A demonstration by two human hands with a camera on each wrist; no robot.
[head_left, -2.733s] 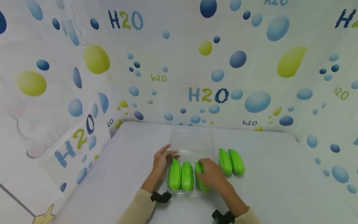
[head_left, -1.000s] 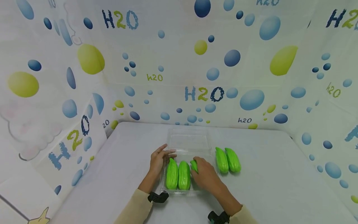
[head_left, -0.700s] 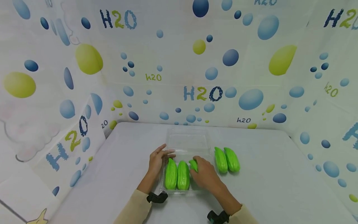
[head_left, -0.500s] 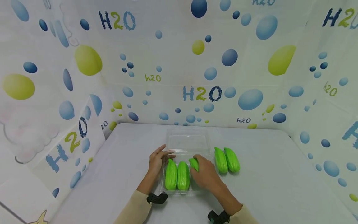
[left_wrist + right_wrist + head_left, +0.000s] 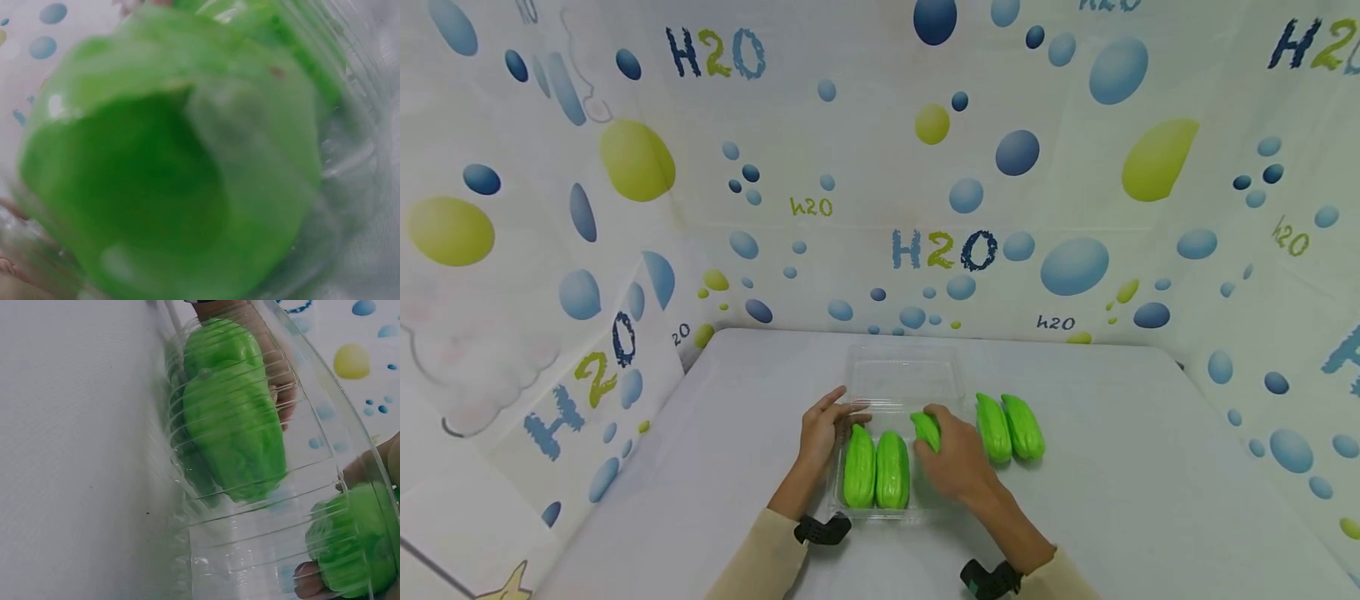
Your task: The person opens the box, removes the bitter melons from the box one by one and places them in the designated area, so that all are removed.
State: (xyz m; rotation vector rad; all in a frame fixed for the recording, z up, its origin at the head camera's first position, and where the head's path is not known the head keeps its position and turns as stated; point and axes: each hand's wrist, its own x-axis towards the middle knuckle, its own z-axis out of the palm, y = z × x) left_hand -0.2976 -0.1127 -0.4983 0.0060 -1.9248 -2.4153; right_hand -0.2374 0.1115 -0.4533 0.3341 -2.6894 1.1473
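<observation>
Lifted slightly since half a second ago, the ridged green gourd point(image 5: 926, 430) sits gripped in the right hand point(image 5: 953, 454) above the clear ribbed plastic tray point(image 5: 901, 393), beside two gourds point(image 5: 876, 468) lying inside. Left hand point(image 5: 822, 429) rests, fingers straight, on the tray's rim. Two more gourds point(image 5: 1010, 427) lie on the white surface point(image 5: 1112, 467). "H2O" point(image 5: 943, 250) marks the backdrop.
</observation>
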